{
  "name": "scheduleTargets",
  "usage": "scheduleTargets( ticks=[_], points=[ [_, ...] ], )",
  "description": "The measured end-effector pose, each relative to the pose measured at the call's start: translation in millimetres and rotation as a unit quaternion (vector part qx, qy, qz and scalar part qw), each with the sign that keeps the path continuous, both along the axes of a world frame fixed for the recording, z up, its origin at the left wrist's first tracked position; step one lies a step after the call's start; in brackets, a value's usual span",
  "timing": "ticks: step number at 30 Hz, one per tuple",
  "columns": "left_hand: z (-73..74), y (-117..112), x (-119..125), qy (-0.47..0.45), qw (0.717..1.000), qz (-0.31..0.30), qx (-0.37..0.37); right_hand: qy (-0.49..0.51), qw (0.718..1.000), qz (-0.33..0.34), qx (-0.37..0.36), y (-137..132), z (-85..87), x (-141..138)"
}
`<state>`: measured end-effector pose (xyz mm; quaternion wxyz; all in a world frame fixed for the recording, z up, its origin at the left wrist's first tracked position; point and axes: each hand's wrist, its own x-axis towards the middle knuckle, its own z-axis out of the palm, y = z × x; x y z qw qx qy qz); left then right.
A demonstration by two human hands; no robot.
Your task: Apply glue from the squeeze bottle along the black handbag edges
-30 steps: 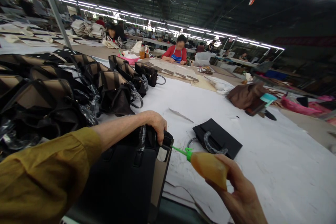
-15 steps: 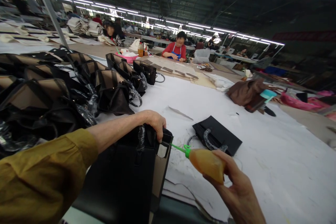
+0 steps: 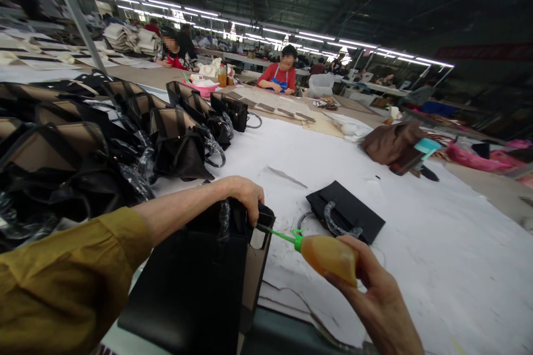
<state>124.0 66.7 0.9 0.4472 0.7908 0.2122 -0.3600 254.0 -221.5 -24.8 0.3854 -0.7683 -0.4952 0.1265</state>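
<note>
A black handbag (image 3: 191, 288) lies in front of me at the table's near edge, its beige lining showing along the right side. My left hand (image 3: 249, 199) grips the bag's upper right corner, fingers bent over the edge. In my right hand (image 3: 370, 283) is a squeeze glue bottle (image 3: 328, 255) with amber contents and a long green nozzle. The nozzle tip points left and reaches the bag's edge just below my left fingers; whether it touches cannot be made out. A clear-wrapped handle stands on the bag under my left wrist.
Several black bags (image 3: 179, 144) stand crowded at the left. Another black bag (image 3: 350, 211) lies on the white-covered table (image 3: 291, 150) beyond the bottle. A brown bag (image 3: 391, 141) sits farther right. Across the table works a person in red (image 3: 278, 75), near a pink basin (image 3: 204, 89).
Both hands, the bottle and the bag hold nearly the same places. The view has shifted slightly. A person at the back left now shows more, sitting higher.
</note>
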Motion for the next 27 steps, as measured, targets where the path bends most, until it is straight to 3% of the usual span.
scheduleTargets(
  ticks=[6, 19, 27],
  points=[
    [-3.1, -0.2, -1.2, -0.008, 1.0, -0.003, 0.01, -0.023, 0.999, 0.007, -0.029, -3.0, 1.0, -1.2],
    [-0.4, -5.2, -3.0, -0.016, 0.999, -0.016, 0.03, -0.018, 1.0, -0.011, -0.012, -2.8, 12.1, -10.8],
    [1.6, -7.2, -4.3, -0.022, 0.998, -0.028, 0.047, -0.018, 0.999, -0.028, 0.007, -0.8, 6.7, -13.6]
  ],
)
